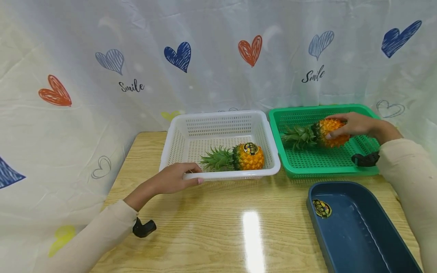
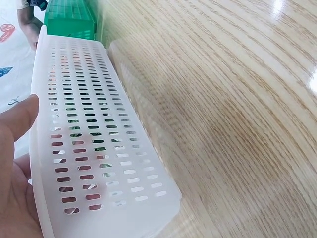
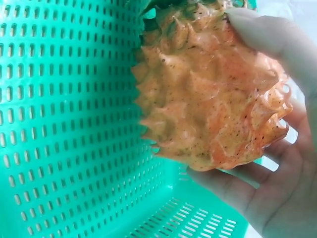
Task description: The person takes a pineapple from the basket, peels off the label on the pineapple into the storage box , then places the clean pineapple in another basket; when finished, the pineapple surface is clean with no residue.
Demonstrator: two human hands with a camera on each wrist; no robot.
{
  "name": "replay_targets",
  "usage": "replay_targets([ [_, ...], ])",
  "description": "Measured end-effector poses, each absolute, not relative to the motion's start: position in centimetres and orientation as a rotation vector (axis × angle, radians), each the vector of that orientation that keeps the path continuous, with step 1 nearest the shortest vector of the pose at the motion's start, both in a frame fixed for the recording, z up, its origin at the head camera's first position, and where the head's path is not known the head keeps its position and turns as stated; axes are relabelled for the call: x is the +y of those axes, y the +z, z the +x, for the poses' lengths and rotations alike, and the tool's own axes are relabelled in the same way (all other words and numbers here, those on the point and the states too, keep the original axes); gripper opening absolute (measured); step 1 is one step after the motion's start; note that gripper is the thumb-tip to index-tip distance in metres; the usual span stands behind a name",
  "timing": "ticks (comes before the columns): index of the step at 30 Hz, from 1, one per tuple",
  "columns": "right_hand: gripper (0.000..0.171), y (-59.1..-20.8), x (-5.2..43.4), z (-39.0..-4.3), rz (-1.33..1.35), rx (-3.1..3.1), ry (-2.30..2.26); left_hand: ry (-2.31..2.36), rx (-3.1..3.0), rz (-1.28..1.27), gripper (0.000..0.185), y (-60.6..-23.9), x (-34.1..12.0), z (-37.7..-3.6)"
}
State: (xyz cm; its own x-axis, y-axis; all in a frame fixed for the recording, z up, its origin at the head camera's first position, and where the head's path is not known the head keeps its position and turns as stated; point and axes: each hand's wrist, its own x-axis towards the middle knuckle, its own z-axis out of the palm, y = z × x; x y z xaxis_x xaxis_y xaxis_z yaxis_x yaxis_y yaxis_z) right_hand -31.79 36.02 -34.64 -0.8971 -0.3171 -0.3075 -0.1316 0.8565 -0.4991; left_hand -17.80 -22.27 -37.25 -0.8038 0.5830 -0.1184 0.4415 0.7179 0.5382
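My right hand (image 1: 355, 125) grips an orange pineapple (image 1: 332, 132) by its body, over the green basket (image 1: 321, 170). Its leafy crown points left. In the right wrist view the thumb and fingers wrap round the spiky pineapple (image 3: 208, 94), with the basket's slotted wall (image 3: 59, 124) beside it. My left hand (image 1: 175, 178) holds the near left rim of the white basket (image 1: 218, 175), thumb outside and fingers inside. Another pineapple (image 1: 249, 161) with a black and gold sticker lies in that basket, crown to the left. The left wrist view shows the white basket's slotted side (image 2: 99, 129).
A dark blue tray (image 1: 355, 231) stands at the front right, a round black and gold sticker (image 1: 322, 209) on its inner wall. The wooden table (image 1: 205, 227) carries everything. Behind hangs a white curtain (image 1: 211, 87) printed with hearts. The two baskets stand side by side.
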Motion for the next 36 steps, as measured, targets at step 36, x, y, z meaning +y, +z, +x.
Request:
replay_targets([
  [36, 0.088, -35.3, 36.6, -32.7, -0.313, 2.622, -0.643, 0.704, 2.647, 0.815, 0.037, -37.3, -22.2, -18.0],
])
